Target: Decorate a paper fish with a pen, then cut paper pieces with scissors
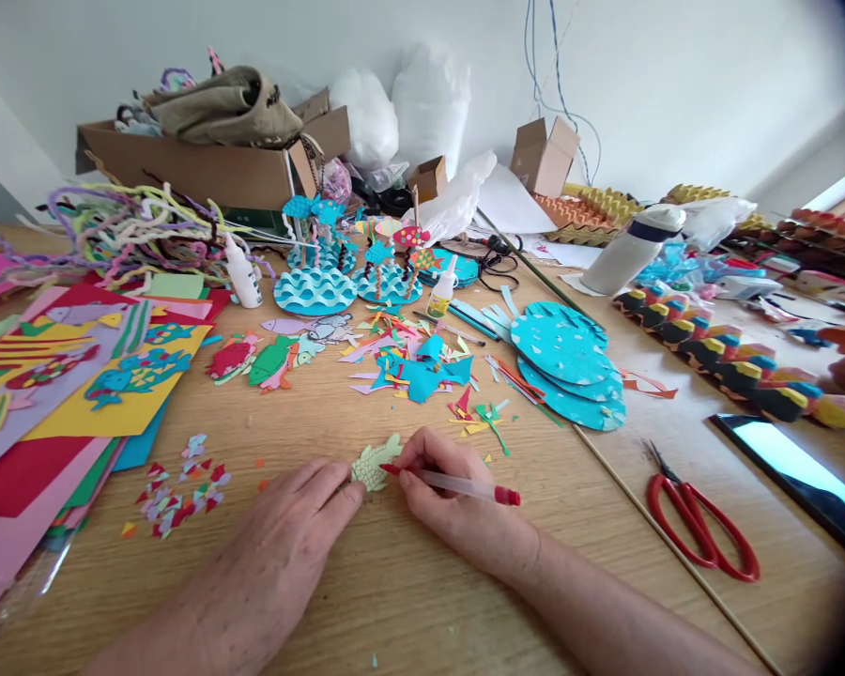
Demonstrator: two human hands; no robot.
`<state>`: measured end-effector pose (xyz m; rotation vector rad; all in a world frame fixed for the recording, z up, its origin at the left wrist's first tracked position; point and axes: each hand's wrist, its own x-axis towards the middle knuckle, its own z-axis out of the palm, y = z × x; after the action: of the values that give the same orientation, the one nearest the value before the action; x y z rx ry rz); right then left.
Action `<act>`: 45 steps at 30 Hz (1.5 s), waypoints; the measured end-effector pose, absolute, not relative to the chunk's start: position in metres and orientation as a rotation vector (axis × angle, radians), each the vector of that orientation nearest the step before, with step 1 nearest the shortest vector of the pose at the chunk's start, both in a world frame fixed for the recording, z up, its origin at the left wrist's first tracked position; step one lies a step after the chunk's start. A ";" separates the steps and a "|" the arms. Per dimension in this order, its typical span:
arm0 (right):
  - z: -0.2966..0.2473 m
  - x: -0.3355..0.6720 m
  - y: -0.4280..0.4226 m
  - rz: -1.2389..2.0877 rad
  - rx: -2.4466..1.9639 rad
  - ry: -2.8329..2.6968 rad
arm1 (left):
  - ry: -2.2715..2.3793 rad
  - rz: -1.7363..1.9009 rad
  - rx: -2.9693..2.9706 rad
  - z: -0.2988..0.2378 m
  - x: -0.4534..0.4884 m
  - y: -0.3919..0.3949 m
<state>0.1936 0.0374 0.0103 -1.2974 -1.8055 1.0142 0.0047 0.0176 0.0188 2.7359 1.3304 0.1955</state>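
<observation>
We counted 1 red pen (457, 483), 1 scale-patterned pale green paper fish (370, 468), 2 glue bottles (243, 274), 1 pair of scissors (696, 524)

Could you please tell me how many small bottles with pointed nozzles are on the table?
2: one bottle near the fuzzy pipe cleaners, another bottle right of the wavy blue stands. Others may be hidden.

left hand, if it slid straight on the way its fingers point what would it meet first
The pale green paper fish, which the left hand seems to touch; just beyond, probably the red pen in the right hand.
</observation>
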 end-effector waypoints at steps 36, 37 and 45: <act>0.007 0.185 0.040 0.783 -1.311 -1.912 | 1.297 0.340 2.847 -0.018 -0.008 0.009; 0.007 0.185 0.040 0.778 -1.309 -1.912 | 1.291 0.348 2.849 -0.018 -0.008 0.009; 0.008 0.185 0.041 0.758 -1.311 -1.927 | 1.320 0.338 2.867 -0.016 -0.005 0.007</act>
<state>0.1850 0.0406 0.0082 -1.3110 -1.9275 0.7584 -0.0046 0.0068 -0.0159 2.8665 1.3205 0.3375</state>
